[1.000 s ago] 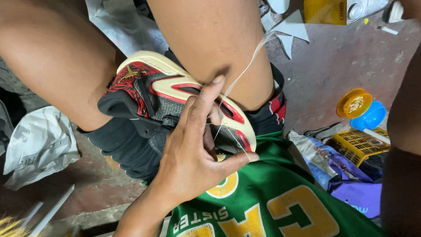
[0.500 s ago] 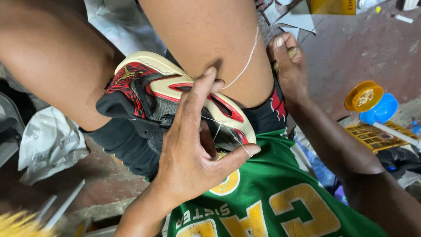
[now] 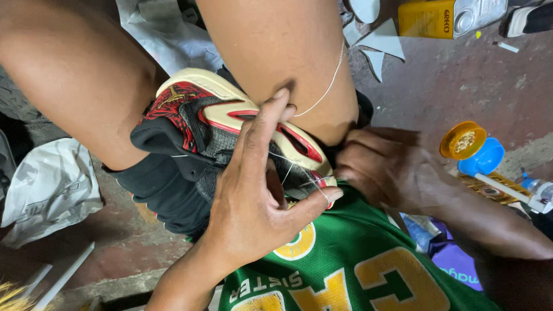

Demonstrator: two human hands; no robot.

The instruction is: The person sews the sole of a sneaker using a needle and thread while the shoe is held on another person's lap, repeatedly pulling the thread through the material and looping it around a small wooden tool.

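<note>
Gripping the sneaker (image 3: 230, 129) from above, your left hand (image 3: 259, 201) spreads its fingers over the upper, thumb tip on the thread (image 3: 299, 173). Your right hand (image 3: 391, 167), at 3 o'clock, closes against the heel; what that grip holds cannot be told. Sneaker sits clamped between your knees. Orange lid (image 3: 462, 140) and blue cup (image 3: 483, 156) lie on the floor (image 3: 461, 86) further toward 3 o'clock.

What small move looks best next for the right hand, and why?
Probably draw the thread taut with the right hand. The thread lies slack in a curve across the knee, while the left hand presses the red, cream and black sneaker steady between the knees.
</note>
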